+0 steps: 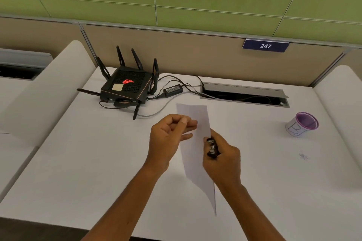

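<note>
A white sheet of paper point(195, 154) is held up edge-on above the white desk point(98, 162), between both hands. My left hand point(168, 135) pinches the paper's left edge near the top with thumb and fingers. My right hand point(223, 158) grips a small black and silver object point(212, 147), which looks like a binder clip or small stapler, at the paper's right edge. The object's exact kind is hard to tell.
A black router point(127, 86) with several antennas and cables stands at the back left, beside a power adapter point(173, 90). An open cable tray point(244, 96) lies at the back right. A purple-rimmed cup point(302, 124) sits at the right. Padded dividers flank the desk.
</note>
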The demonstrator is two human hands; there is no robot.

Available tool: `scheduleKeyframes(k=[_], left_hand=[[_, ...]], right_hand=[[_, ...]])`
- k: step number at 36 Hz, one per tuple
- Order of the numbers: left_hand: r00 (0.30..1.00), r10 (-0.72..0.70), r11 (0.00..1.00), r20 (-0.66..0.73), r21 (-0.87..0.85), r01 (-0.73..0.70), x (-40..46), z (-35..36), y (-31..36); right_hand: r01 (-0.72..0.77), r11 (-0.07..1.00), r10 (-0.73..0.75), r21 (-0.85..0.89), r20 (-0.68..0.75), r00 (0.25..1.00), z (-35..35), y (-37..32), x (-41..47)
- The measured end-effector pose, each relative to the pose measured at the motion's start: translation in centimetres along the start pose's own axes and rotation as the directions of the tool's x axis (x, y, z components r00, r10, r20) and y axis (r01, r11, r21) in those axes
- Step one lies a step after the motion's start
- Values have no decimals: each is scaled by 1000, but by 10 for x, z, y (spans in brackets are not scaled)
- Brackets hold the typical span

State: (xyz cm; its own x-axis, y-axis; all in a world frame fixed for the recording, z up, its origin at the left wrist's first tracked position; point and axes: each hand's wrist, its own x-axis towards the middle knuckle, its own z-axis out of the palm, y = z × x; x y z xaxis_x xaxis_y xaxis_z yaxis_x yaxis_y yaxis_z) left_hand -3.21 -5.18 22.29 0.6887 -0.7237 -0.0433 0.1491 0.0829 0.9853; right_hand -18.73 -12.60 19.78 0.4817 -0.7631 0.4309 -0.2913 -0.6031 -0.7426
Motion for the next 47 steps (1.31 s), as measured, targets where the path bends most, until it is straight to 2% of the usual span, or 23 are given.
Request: scheduleKeyframes(k=[3, 5, 8, 11, 13, 16, 19, 22, 27, 30, 32, 36, 40, 44, 47], left_hand=[[993, 4, 998, -119, 69, 4, -1, -10, -17], [978, -19, 993, -209, 109, 42, -2, -18, -31], [963, -95, 982, -252, 137, 132, -5, -30, -46], [940, -216, 957, -263, 136, 258, -9, -39, -53], [922, -279, 943, -267, 106, 316, -12, -44, -57], [915, -330, 938, -232, 27, 345, -15, -49, -56], [932, -290, 951, -217, 48, 307, -16, -50, -56], [943, -244, 963, -228, 58, 264, -16, -49, -56], [968, -124, 949, -220, 260, 180, -19, -38, -59], [986, -52, 923, -160, 369, 108, -27, -27, -58], [996, -46, 924, -80, 375, 73, -35, -18, -56], [976, -204, 968, 83, 167, 188, -53, 0, -45], [934, -283, 950, 217, -71, 305, -62, 10, -42], [869, -373, 809, 325, -346, 476, -66, 16, -32], [881, -364, 740, 303, -479, 471, -68, 17, -30]], right_hand=[[-250, 938, 246, 241, 46, 968, -6, -1, 9], [-421, 818, 412, 392, 112, 904, -12, 0, 15], [-597, 589, 578, 545, 233, 782, -23, 3, 21], [-687, 380, 627, 619, 375, 683, -33, 4, 25], [-717, 289, 620, 635, 447, 645, -37, 5, 26], [-740, 230, 618, 632, 493, 613, -39, 7, 24], [-746, 202, 623, 635, 504, 598, -37, 7, 21], [-743, 193, 615, 640, 511, 601, -36, 7, 19], [-716, 223, 602, 662, 484, 635, -35, 0, 18], [-684, 305, 603, 663, 421, 678, -34, -8, 19], [-661, 373, 615, 650, 360, 701, -32, -14, 20], [-608, 458, 623, 649, 254, 740, -24, -32, 18], [-570, 556, 582, 605, 207, 787, -11, -46, 12], [-572, 633, 559, 522, 202, 804, 2, -58, 5], [-551, 696, 507, 461, 228, 831, 10, -65, -2]])
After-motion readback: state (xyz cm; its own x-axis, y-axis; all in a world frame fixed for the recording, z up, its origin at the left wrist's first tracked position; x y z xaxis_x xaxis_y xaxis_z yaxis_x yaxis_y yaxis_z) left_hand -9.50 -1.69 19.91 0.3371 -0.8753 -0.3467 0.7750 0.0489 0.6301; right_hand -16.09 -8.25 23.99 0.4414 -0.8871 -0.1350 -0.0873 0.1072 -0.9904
